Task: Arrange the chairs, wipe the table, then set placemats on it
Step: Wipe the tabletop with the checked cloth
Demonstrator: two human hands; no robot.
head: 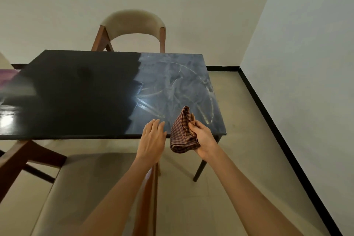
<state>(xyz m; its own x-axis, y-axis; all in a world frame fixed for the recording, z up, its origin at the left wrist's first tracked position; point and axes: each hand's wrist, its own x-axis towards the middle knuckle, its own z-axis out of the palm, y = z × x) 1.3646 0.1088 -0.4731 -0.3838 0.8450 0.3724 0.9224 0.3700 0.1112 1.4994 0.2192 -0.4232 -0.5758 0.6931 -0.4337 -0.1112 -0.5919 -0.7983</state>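
A glossy black table [76,92] fills the middle of the view; its right part shows wipe streaks. My right hand [204,138] grips a bunched brown checked cloth [182,134] over the table's near right edge. My left hand [153,139] lies just left of the cloth with fingers straight, its tips over the table's near edge. A beige chair with a wooden frame [134,25] stands behind the far side. Another beige chair [80,188] sits below me on the near side, its seat under my arms.
A wall [306,63] runs close along the right, with a black skirting strip [277,130] at the floor. A purple thing [6,76] lies at the table's far left edge. Part of a third chair [3,59] shows at the far left.
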